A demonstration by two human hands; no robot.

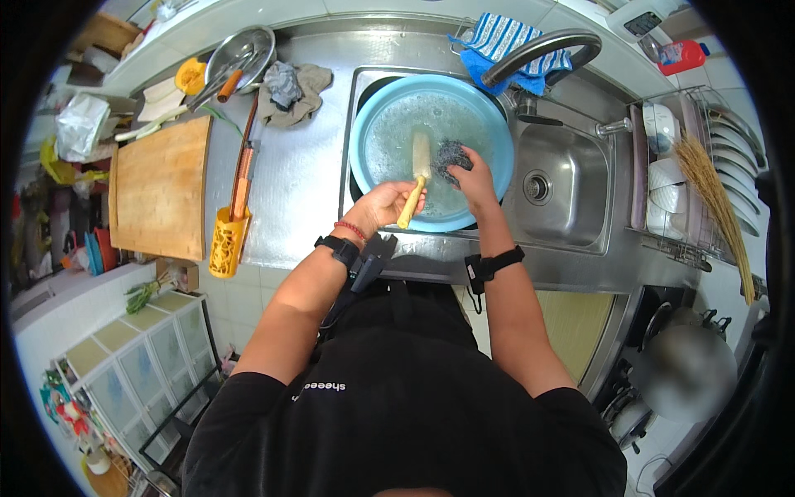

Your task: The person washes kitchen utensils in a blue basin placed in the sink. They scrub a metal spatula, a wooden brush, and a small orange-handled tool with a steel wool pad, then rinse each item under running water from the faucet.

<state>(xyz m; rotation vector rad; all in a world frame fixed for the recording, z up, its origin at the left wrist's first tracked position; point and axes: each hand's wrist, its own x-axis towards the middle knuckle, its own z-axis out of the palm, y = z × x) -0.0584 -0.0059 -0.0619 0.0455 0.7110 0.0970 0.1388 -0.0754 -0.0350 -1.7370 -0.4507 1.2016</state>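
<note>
My left hand (pixel 395 202) grips the pale wooden handle of a brush-like utensil (pixel 422 155). Its long beige head points away from me, partly in cloudy, sudsy water; its exact kind is unclear. In my right hand (pixel 478 180) is a dark grey scouring pad (pixel 449 160), apparently steel wool, held just right of that head. Both hands are over the near side of a round light-blue plastic basin (pixel 367 177), which sits in the larger left bowl of a stainless steel sink (pixel 346 155).
A curved faucet (pixel 540 46) with draped cloths (pixel 509 37) rises behind the basin. Right are a smaller sink bowl (pixel 568 186) and dish rack (pixel 671 239). Left lie a cutting board (pixel 160 186), a yellow utensil holder (pixel 227 245), rags (pixel 304 96) and a metal bowl (pixel 264 46).
</note>
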